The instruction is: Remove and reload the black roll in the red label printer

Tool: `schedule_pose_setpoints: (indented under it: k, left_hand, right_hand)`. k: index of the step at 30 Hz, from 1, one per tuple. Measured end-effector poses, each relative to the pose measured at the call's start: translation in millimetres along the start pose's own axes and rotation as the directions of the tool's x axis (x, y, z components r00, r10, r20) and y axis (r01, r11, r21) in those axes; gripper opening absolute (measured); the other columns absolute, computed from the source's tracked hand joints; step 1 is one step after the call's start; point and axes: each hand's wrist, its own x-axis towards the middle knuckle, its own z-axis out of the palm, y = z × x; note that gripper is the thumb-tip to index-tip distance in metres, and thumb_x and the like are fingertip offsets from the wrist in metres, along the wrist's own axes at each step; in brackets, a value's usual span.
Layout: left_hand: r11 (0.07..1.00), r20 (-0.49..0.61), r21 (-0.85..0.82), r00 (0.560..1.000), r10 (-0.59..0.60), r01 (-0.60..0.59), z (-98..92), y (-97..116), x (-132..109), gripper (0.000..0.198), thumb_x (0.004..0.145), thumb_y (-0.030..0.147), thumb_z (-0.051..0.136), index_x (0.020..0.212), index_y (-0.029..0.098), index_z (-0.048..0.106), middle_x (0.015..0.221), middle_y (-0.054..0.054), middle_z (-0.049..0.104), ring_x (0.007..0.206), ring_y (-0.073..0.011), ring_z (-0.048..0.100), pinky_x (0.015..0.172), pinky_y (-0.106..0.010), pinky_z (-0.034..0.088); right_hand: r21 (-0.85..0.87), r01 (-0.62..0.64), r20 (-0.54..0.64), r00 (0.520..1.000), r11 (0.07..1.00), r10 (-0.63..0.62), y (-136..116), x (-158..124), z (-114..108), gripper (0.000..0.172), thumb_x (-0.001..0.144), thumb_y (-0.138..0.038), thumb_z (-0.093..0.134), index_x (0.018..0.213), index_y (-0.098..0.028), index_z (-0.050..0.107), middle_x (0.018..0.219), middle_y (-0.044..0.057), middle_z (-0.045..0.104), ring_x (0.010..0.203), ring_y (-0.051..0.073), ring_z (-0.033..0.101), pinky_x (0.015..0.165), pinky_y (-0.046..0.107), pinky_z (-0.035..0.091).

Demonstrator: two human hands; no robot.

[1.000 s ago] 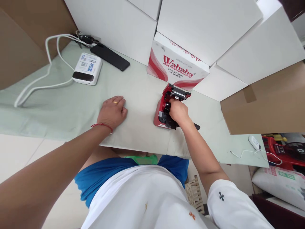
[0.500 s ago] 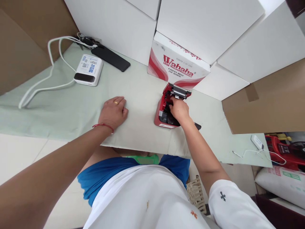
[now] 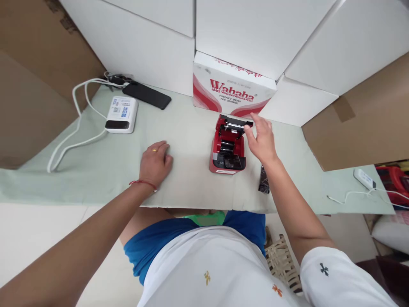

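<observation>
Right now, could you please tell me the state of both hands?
Left hand: resting on the pale green cloth; palm hidden, so open or closed cannot be told.
Right hand: open, at the raised lid of the red device; contact unclear.

Bright, diffuse light, soft shadows on the tablecloth (image 3: 188, 179), edges stretched, small print (image 3: 230, 99) blurred

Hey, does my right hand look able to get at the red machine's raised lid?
Probably yes: your right hand is open at the right end of the raised lid, with nothing visible between them, though whether they touch is unclear.
</observation>
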Motion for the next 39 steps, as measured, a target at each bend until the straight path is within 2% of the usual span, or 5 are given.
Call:
schedule_pose_setpoints:
  k: [6, 14, 18, 31, 39]
  left_hand:
    - [0.974, -0.153, -0.15, 0.977, 0.147, -0.17, -5.7, 51.3, 6.6, 0.043, 0.099, 0.026, 0.051, 0.14, 0.02, 0.063, 0.152, -0.016, 0.063, 0.143, -0.0321, 0.057, 0.124, -0.057, 0.047]
    - [0.747, -0.114, -0.281, 0.794, 0.597, -0.602, -0.7, 154.0, 28.6, 0.045, 0.11, 0.024, 0.041, 0.153, 0.025, 0.055, 0.157, -0.011, 0.063, 0.155, -0.0261, 0.051, 0.129, -0.054, 0.042]
    - [0.741, -0.114, -0.307, 0.796, 0.594, -0.597, 0.0, 154.4, 17.0, 0.049, 0.109, 0.019, 0.039, 0.155, 0.026, 0.054, 0.15, -0.011, 0.069, 0.149, -0.0238, 0.057, 0.124, -0.05, 0.049]
    - [0.88, 0.049, -0.343, 0.93, 0.365, -0.328, 11.1, 140.8, 14.2, 0.042, 0.112, 0.033, 0.039, 0.144, 0.025, 0.064, 0.146, -0.009, 0.072, 0.141, -0.0225, 0.065, 0.123, -0.046, 0.052]
    - [0.659, 0.185, -0.752, 0.959, 0.215, -0.003, 21.6, 127.5, 23.8, 0.065, 0.102, 0.051, 0.065, 0.16, 0.033, 0.041, 0.153, -0.013, 0.066, 0.151, -0.0265, 0.056, 0.125, -0.052, 0.046]
  right_hand:
    - [0.03, 0.0, 0.128, 0.992, 1.0, -0.003, 4.5, -18.3, -3.1, 0.046, 0.109, -0.042, 0.048, 0.143, -0.017, 0.067, 0.139, 0.018, 0.07, 0.13, 0.033, 0.061, 0.116, 0.054, 0.048]
    - [0.125, 0.022, 0.133, 0.99, 0.992, -0.039, -14.8, -38.3, -20.1, 0.048, 0.106, -0.019, 0.042, 0.149, -0.021, 0.063, 0.139, 0.013, 0.072, 0.131, 0.03, 0.061, 0.116, 0.054, 0.05]
    - [0.184, -0.035, 0.124, 0.992, 0.982, 0.012, -19.3, -57.0, -16.2, 0.064, 0.103, -0.011, 0.037, 0.166, -0.023, 0.043, 0.137, 0.012, 0.074, 0.128, 0.029, 0.062, 0.111, 0.052, 0.055]
    - [0.186, -0.12, 0.23, 0.97, 0.975, 0.075, -29.9, -97.8, 8.1, 0.071, 0.083, 0.009, 0.044, 0.146, -0.015, 0.064, 0.132, 0.015, 0.074, 0.127, 0.031, 0.059, 0.113, 0.049, 0.053]
    - [0.202, -0.169, 0.149, 0.979, 0.965, 0.14, -40.6, -98.9, 11.1, 0.066, 0.083, 0.008, 0.046, 0.138, -0.019, 0.072, 0.132, 0.011, 0.076, 0.122, 0.03, 0.064, 0.111, 0.05, 0.055]
